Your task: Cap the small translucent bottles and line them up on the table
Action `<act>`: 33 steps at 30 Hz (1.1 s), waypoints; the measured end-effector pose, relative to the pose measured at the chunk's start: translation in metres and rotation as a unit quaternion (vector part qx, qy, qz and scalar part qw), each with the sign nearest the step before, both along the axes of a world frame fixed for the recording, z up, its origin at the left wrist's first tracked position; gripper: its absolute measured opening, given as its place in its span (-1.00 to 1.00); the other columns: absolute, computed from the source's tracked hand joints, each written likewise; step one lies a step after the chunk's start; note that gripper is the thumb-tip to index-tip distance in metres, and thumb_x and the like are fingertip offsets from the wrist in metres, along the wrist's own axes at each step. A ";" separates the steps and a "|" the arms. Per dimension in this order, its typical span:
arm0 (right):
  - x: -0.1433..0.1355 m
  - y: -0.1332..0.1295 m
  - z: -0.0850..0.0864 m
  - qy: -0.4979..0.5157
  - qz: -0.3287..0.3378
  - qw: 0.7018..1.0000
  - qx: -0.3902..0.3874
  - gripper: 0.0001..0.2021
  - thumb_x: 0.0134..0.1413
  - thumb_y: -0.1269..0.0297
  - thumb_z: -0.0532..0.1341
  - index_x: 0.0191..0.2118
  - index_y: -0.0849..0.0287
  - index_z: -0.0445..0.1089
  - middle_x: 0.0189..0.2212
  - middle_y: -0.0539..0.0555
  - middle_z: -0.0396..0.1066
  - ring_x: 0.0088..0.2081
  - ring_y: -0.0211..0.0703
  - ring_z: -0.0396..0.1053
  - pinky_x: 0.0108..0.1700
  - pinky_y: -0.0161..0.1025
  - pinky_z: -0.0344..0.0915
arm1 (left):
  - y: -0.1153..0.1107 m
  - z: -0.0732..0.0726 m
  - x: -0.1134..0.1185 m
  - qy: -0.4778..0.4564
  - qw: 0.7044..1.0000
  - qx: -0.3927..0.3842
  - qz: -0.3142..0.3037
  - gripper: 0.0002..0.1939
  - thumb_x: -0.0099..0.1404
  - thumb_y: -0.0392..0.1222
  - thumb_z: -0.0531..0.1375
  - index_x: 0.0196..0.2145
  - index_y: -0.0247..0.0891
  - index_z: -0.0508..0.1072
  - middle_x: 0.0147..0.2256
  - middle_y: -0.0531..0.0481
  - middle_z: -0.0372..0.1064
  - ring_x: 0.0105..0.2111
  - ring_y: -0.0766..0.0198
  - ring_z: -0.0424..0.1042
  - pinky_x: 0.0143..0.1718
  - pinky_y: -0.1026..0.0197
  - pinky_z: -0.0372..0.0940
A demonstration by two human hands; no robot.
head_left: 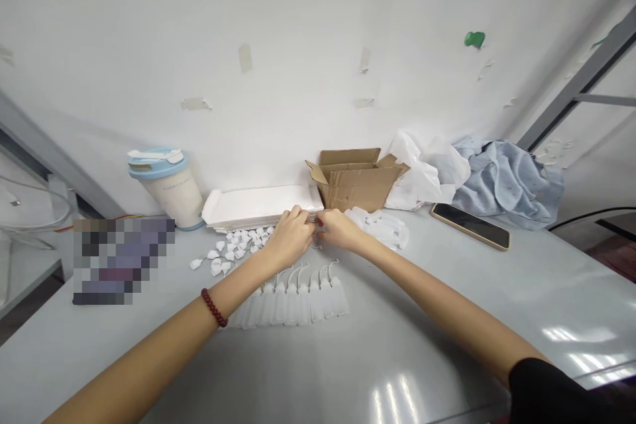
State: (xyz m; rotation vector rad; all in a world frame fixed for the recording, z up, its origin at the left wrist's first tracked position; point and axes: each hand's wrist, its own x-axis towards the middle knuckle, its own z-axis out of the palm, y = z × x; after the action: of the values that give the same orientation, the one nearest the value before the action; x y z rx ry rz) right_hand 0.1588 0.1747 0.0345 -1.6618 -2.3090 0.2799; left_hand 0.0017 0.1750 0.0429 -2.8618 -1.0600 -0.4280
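My left hand (294,233) and my right hand (340,230) meet at the right end of a stack of flat white cartons (263,202). Both sets of fingers are bent and pinched together; whatever is between them is too small or hidden to make out. Below the hands lies a row of translucent, flat tube-like pieces (303,305), several with thin curved strips at their tops. Small white cap-like pieces (230,248) are scattered left of my left hand. Beyond my right hand is a loose pile of similar translucent pieces (385,228).
An open cardboard box (358,187) stands against the wall, beside a white plastic bag (417,172) and a crumpled blue cloth (507,179). A phone (470,225) lies on the right. At left are a blue-lidded cup (173,195) and a blurred-out item (122,262).
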 end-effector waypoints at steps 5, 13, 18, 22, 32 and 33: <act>0.003 -0.010 0.005 0.023 -0.010 1.000 0.007 -0.75 -0.09 0.42 0.29 -0.20 0.27 0.36 -0.28 0.16 0.45 -0.30 -0.09 0.39 -0.34 -0.33 0.17 | -0.014 0.009 -0.016 -0.108 0.993 -0.023 0.030 -0.82 0.32 -0.30 0.04 -0.30 -0.30 0.44 -0.22 -0.12 0.35 -0.15 0.13 0.27 -0.14 0.12 0.23; 0.020 -0.063 0.003 0.129 -0.041 0.987 0.087 -0.80 -0.04 0.47 0.17 -0.22 0.26 0.30 -0.23 0.18 0.32 -0.40 -0.19 0.28 -0.33 -0.25 0.21 | -0.064 0.022 -0.049 -0.390 0.845 -0.334 0.152 -0.83 0.23 -0.10 0.14 -0.39 -0.25 0.41 -0.44 0.03 0.42 -0.41 0.26 0.40 -0.34 0.22 0.26; 0.015 -0.090 0.012 0.361 -0.044 0.931 0.034 -0.87 -0.09 0.42 0.18 -0.35 0.16 0.23 -0.54 -0.08 0.21 -0.52 -0.28 0.20 -0.43 -0.29 0.18 | -0.077 0.010 -0.055 -0.493 0.686 -0.513 0.155 -0.84 0.15 -0.15 0.23 -0.39 -0.32 0.47 -0.46 0.01 0.43 -0.48 0.34 0.39 -0.39 0.27 0.29; 0.002 -0.105 0.018 0.547 -0.007 0.833 -0.085 -0.84 -0.05 0.34 0.23 -0.35 0.15 0.21 -0.44 -0.04 0.31 -0.41 -0.23 0.36 -0.41 -0.31 0.22 | -0.083 0.004 -0.055 -0.535 0.600 -0.577 0.143 -0.77 0.12 -0.19 0.27 -0.25 -0.34 0.48 -0.39 -0.03 0.48 -0.43 0.34 0.43 -0.32 0.27 0.33; -0.021 -0.130 0.009 0.503 0.093 0.854 -0.094 -0.90 0.00 0.37 0.24 -0.34 0.16 0.27 -0.28 0.05 0.37 -0.23 -0.22 0.38 -0.16 -0.19 0.35 | -0.106 0.012 -0.046 -0.531 0.640 -0.538 0.138 -0.79 0.11 -0.11 0.29 -0.35 -0.31 0.51 -0.46 0.01 0.45 -0.43 0.30 0.43 -0.32 0.24 0.35; -0.020 -0.130 0.009 0.492 0.095 0.862 -0.083 -0.90 0.00 0.38 0.23 -0.34 0.16 0.28 -0.28 0.05 0.37 -0.22 -0.21 0.38 -0.13 -0.17 0.35 | -0.107 0.012 -0.046 -0.528 0.645 -0.536 0.135 -0.79 0.12 -0.10 0.29 -0.36 -0.31 0.51 -0.46 0.01 0.44 -0.43 0.30 0.42 -0.32 0.23 0.35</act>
State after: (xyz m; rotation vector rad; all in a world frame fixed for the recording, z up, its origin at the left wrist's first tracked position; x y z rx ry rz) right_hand 0.1385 0.0445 0.0439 -0.9459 -1.6417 1.1002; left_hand -0.0443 0.0685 0.0545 -2.9231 -2.5827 -2.3091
